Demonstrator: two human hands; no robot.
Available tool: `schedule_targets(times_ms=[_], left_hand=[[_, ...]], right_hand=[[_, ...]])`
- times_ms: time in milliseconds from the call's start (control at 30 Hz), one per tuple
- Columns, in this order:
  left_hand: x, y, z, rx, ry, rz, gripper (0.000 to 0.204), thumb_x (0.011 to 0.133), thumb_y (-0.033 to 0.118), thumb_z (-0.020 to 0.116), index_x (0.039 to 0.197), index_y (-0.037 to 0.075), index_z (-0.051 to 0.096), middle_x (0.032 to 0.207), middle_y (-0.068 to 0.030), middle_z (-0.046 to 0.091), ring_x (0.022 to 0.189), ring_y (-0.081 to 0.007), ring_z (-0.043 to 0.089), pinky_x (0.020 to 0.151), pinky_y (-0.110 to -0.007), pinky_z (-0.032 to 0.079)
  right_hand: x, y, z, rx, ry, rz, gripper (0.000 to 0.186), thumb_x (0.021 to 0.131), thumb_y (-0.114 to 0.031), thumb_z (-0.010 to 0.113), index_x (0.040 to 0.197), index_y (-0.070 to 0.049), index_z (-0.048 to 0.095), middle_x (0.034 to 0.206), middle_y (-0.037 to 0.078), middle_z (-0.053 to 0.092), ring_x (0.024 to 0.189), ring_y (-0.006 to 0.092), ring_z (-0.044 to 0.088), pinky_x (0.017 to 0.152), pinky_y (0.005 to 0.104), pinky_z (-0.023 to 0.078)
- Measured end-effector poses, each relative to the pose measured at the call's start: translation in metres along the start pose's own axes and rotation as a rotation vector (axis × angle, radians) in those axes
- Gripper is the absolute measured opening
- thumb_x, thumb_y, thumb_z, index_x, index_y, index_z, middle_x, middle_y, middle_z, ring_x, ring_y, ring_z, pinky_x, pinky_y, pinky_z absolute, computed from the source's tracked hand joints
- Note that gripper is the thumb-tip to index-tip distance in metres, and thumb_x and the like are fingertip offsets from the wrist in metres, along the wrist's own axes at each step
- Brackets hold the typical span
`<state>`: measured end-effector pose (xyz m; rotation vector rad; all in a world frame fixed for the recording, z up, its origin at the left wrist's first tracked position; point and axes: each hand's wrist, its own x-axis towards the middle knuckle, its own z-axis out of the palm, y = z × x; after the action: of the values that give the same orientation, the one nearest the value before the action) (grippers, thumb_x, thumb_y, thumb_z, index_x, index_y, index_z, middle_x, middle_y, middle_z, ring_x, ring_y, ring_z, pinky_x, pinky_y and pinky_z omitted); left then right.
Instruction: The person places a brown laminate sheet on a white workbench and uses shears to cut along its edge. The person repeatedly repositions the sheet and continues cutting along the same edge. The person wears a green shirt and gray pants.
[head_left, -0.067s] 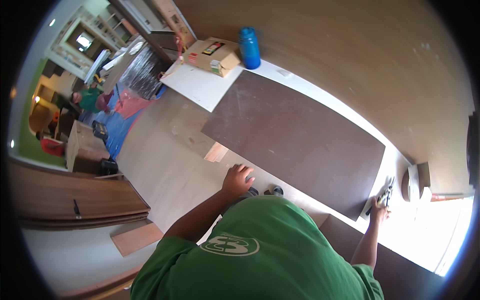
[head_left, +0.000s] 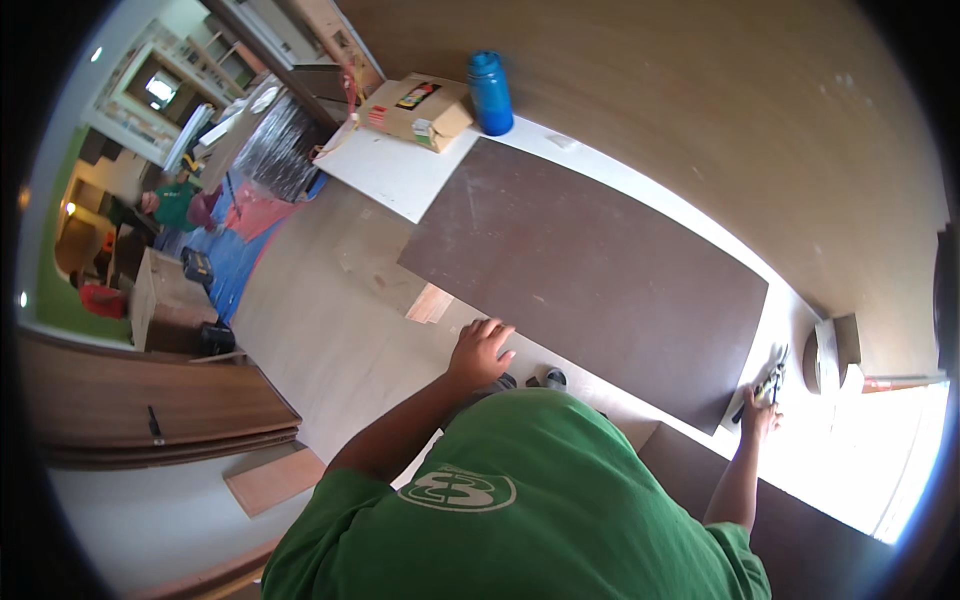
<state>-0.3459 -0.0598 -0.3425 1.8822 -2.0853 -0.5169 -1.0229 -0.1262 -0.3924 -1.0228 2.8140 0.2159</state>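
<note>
Before me a large dark brown board (head_left: 600, 270) lies flat on a white surface. My left hand (head_left: 480, 352) hovers by the board's near edge, fingers apart, with nothing in it; whether it touches the edge I cannot tell. Out at the far right, my right hand (head_left: 763, 413) is closed round a pair of pliers (head_left: 775, 375) with dark handles. Their jaws point away from me, beside the board's right corner. Bright light from the right washes out some of the tool.
At the white surface's far left stand a cardboard box (head_left: 420, 108) and a blue bottle (head_left: 490, 95). Wooden panels (head_left: 160, 400) are stacked at left. A small wood piece (head_left: 429, 303) lies near the board's left corner. People in green (head_left: 176, 205) and red (head_left: 102, 298) are farther back.
The view has shifted slightly. My left hand has edged a little forward and right, toward the board; my right hand keeps hold of the pliers.
</note>
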Motion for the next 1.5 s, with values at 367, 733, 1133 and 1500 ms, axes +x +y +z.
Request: schedule_targets(times_ms=[367, 733, 1133, 1500], left_hand=[[0.098, -0.017, 0.022, 0.673, -0.286, 0.243, 0.083, 0.096, 0.020, 0.071, 0.171, 0.026, 0.036, 0.179, -0.0099, 0.031, 0.154, -0.0459, 0.043, 0.132, -0.060, 0.027], [0.207, 0.010, -0.097, 0.221, -0.665, 0.131, 0.058, 0.086, 0.011, 0.063, 0.142, 0.024, 0.074, 0.138, -0.0160, 0.075, 0.129, -0.0367, 0.070, 0.114, -0.043, 0.055], [0.307, 0.039, -0.200, -0.158, -0.554, -0.281, 0.054, 0.067, 0.007, 0.074, 0.119, 0.001, 0.082, 0.117, -0.0193, 0.077, 0.111, -0.0323, 0.069, 0.098, -0.038, 0.053], [0.321, 0.058, -0.212, -0.134, -0.587, -0.290, 0.051, 0.070, 0.007, 0.075, 0.120, 0.002, 0.081, 0.118, -0.0187, 0.075, 0.111, -0.0323, 0.066, 0.101, -0.041, 0.051]], right_hand=[[0.021, 0.013, -0.012, 0.306, -0.073, -0.145, 0.102, 0.076, -0.072, 0.082, 0.134, 0.011, 0.067, 0.136, 0.039, 0.062, 0.132, 0.0492, 0.059, 0.115, 0.0561, 0.045], [0.050, 0.044, -0.035, 0.764, -0.392, -0.225, 0.041, 0.086, -0.039, 0.086, 0.088, -0.001, 0.071, 0.079, 0.002, 0.062, 0.073, 0.0132, 0.053, 0.068, 0.0353, 0.044], [0.046, 0.044, -0.045, 0.828, -0.474, -0.250, 0.033, 0.090, -0.029, 0.088, 0.093, -0.001, 0.071, 0.082, 0.001, 0.063, 0.074, 0.0121, 0.054, 0.068, 0.0334, 0.044], [0.043, 0.045, -0.041, 0.850, -0.439, -0.226, 0.034, 0.087, -0.029, 0.088, 0.091, 0.000, 0.072, 0.081, 0.001, 0.064, 0.073, 0.0129, 0.055, 0.069, 0.0334, 0.044]])
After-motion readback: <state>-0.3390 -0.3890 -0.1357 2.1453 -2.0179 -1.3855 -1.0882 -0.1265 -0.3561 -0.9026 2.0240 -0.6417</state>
